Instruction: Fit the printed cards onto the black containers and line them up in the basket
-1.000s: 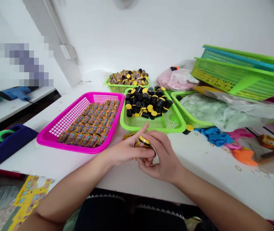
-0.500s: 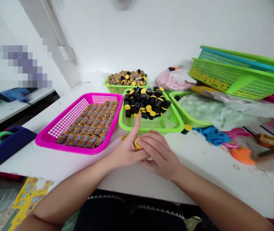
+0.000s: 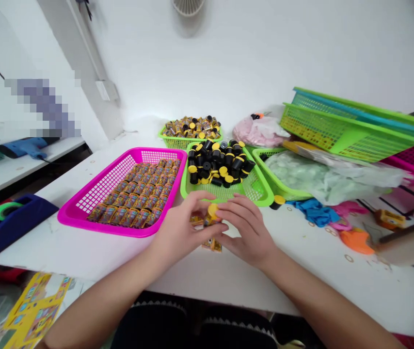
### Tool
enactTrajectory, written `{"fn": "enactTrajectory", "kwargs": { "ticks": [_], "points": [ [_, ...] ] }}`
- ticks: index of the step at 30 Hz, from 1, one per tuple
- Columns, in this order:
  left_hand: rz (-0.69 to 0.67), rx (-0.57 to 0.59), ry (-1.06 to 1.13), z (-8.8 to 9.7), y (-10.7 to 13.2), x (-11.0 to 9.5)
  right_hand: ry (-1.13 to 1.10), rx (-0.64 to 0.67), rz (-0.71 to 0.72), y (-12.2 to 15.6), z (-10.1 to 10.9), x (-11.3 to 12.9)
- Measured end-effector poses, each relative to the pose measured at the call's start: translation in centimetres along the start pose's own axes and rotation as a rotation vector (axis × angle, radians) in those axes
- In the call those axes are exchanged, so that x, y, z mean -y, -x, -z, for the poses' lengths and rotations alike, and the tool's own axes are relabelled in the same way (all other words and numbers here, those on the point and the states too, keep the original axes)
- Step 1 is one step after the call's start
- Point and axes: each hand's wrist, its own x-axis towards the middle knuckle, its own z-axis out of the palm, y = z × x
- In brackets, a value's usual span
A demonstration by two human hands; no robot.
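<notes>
On the white surface (image 3: 83, 247), in front of the green basket (image 3: 254, 186), the left hand (image 3: 178, 232) and right hand (image 3: 248, 232) jointly grip a yellow-capped container (image 3: 213, 211), apparently label-wrapped, between their fingertips.

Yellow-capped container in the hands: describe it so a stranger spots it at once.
On the white table, just before the pink basket and green basket, the left hand and right hand meet. Between them sits the yellow-capped container, the only one held, not lying in a basket.

Small yellow-capped canister (image 3: 212, 213), printed wrap, held between both hands above white table
</notes>
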Motion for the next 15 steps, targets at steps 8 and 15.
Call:
{"fn": "enactTrajectory", "kwargs": {
  "ticks": [8, 15],
  "points": [
    [0.148, -0.214, -0.538, 12.1, -5.6, -1.2, 0.253, 0.844, -0.53, -4.7, -3.0, -10.3],
    [0.467, -0.07, -0.826, 16.7, -14.7, 6.8, 0.346, 0.905, -0.675, -4.1, -6.9, -13.5]
  ]
}}
